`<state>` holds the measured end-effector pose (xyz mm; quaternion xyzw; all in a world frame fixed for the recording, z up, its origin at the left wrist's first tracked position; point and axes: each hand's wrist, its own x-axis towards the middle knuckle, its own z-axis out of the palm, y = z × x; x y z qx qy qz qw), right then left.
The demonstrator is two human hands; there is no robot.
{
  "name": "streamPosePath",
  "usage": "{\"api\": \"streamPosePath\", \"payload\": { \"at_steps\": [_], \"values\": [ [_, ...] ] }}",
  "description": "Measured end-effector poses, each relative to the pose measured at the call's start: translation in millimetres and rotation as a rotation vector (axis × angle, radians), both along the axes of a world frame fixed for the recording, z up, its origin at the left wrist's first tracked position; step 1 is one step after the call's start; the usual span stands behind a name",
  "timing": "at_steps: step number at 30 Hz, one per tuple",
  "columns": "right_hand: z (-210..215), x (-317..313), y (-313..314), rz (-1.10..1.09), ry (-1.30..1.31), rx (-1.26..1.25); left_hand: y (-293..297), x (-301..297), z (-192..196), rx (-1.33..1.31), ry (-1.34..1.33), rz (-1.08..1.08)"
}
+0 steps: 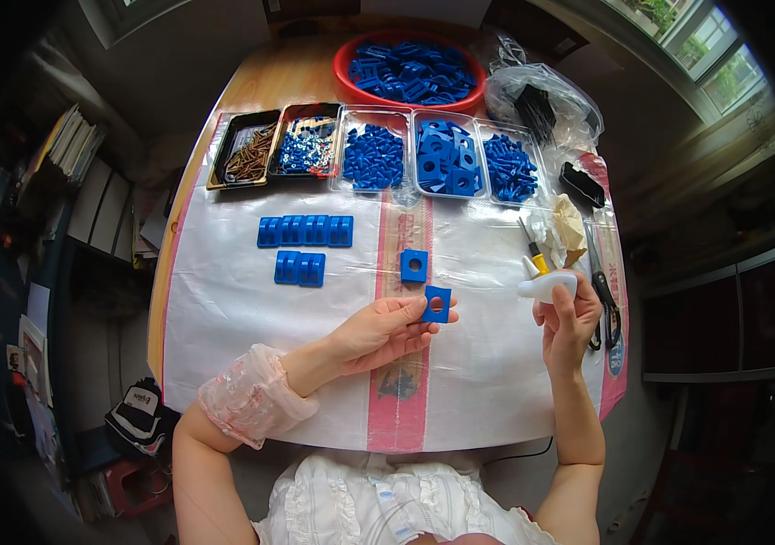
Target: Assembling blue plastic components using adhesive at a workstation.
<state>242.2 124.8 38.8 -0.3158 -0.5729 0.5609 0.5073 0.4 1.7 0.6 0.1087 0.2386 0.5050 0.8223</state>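
Observation:
My left hand (376, 336) pinches a flat blue square plate (443, 316) with a round hole by its left edge, between thumb and fingers. Just beyond it, a similar blue square piece (407, 274) with a hole lies on the white table cover. On the right, my right hand (571, 318) is closed round a small white squeeze bottle (549, 288), tipped so that it points left, above the cover. Two rows of blue curved parts, the far row (306, 232) and the near row (299, 269), lie left of the blue pieces.
Along the back stand trays of brown screws (251, 156), small mixed hardware (307, 150), blue pegs (373, 156), blue plates (449, 156) and blue parts (510, 168). Behind them sits a red tub (344, 80) of blue pieces. Black-handled scissors (607, 309) lie at right, near a yellow-handled tool (540, 262).

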Motion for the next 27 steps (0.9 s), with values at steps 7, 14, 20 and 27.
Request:
{"api": "streamPosePath", "payload": {
  "at_steps": [7, 14, 20, 27],
  "values": [
    [-0.4, -2.7, 1.2, 0.010, 0.022, -0.036, 0.2, -0.3, -0.6, 0.008, -0.002, -0.003],
    [2.1, -8.3, -0.4, -0.005, 0.034, -0.063, -0.8, -0.8, 1.4, 0.003, -0.004, -0.002],
    [2.9, -12.0, -2.9, -0.008, 0.029, -0.076, -0.2, -0.6, 0.2, 0.002, -0.002, -0.009],
    [3.4, -11.5, -3.1, -0.015, 0.031, -0.085, -0.3, -0.7, 0.8, -0.006, -0.004, -0.003]
  ]
}}
